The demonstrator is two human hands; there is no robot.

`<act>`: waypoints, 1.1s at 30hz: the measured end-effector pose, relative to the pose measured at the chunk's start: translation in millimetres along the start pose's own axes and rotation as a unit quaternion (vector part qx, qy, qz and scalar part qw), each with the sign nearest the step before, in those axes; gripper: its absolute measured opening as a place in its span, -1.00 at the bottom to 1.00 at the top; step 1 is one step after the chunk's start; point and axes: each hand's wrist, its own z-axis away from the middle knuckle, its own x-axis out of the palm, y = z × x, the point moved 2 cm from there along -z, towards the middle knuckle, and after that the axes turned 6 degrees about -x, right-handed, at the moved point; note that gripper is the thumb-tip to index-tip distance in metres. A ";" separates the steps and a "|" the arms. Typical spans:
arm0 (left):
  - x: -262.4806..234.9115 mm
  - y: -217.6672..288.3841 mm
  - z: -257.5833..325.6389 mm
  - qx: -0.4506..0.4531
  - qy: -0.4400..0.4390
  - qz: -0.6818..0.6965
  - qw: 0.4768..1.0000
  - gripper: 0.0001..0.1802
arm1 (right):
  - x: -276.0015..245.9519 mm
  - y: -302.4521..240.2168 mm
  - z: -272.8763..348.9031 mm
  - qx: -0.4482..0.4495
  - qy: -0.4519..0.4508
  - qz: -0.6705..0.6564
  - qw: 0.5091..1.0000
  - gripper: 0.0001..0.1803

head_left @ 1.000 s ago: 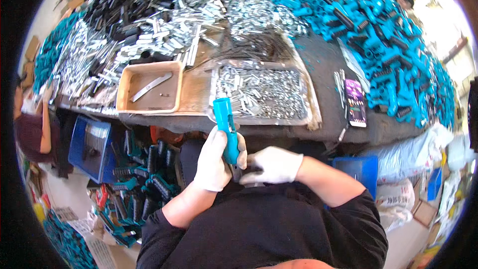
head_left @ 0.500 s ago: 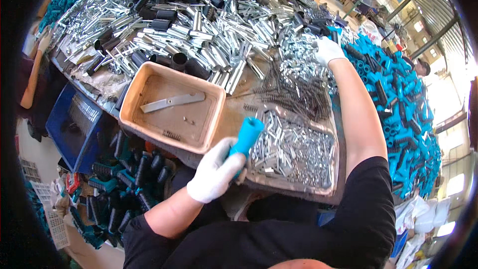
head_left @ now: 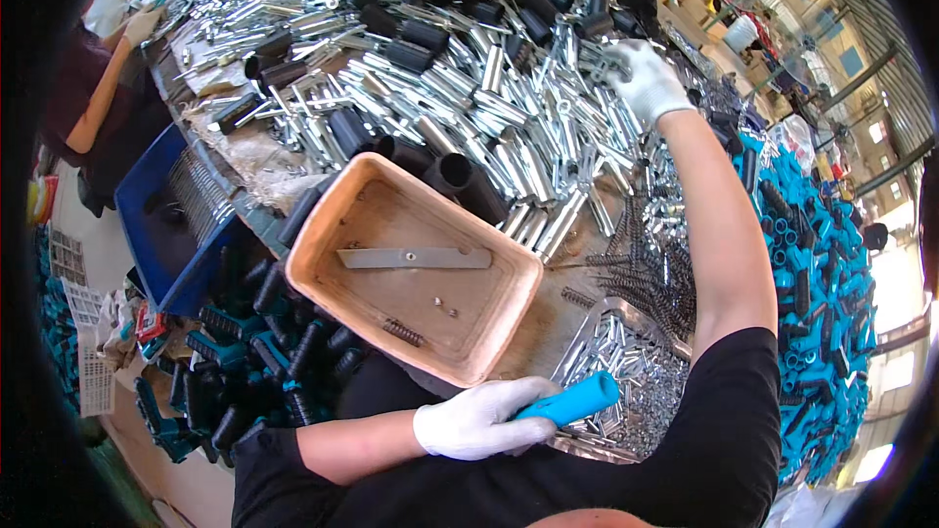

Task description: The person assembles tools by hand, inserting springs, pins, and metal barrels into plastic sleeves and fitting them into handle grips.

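Metal [head_left: 528, 161] crowds the table [head_left: 528, 352]; left hand [head_left: 474, 420] clasps a smooth blue tube [head_left: 577, 401], right hand [head_left: 648, 85] curls, hold unclear.

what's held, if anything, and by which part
The left hand grips a blue tubular part behind its open end. Whether the right hand, at the metal parts, holds anything cannot be told.

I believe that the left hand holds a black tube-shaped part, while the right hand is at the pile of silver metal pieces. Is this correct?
Not quite: the tube-shaped part in the left hand is bright blue, as the head view shows. The right hand is indeed at the pile of silver metal pieces.
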 end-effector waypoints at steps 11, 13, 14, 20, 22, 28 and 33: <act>16.3 -9.0 8.8 0.073 0.058 0.068 0.993 -0.65 | -71.1 -82.7 71.7 -0.072 0.004 0.041 0.997 -0.71; 20.9 -15.3 19.3 0.071 0.078 0.100 0.989 -0.63 | -82.6 -89.6 98.3 -0.070 0.010 0.048 0.996 -0.71; 27.1 -14.7 32.2 0.076 0.080 0.120 0.987 -0.64 | -89.7 -92.7 113.6 -0.059 0.005 0.054 0.997 -0.70; 31.3 -57.8 88.8 -0.113 -0.031 -0.005 0.993 -0.61 | -105.8 -68.0 151.7 -0.003 -0.022 0.049 0.999 -0.72; 26.7 -88.0 82.6 -0.210 -0.091 0.020 0.973 -0.57 | -81.3 -46.7 142.7 0.019 -0.040 0.063 0.997 -0.70; -4.8 -118.6 28.4 -0.311 -0.227 -0.083 0.919 -0.36 | -34.8 20.0 24.1 0.016 0.020 0.081 0.996 -0.62; -8.8 -129.1 6.7 -0.229 -0.158 -0.185 0.943 -0.38 | -16.1 34.5 -25.8 -0.059 0.168 0.015 0.984 -0.66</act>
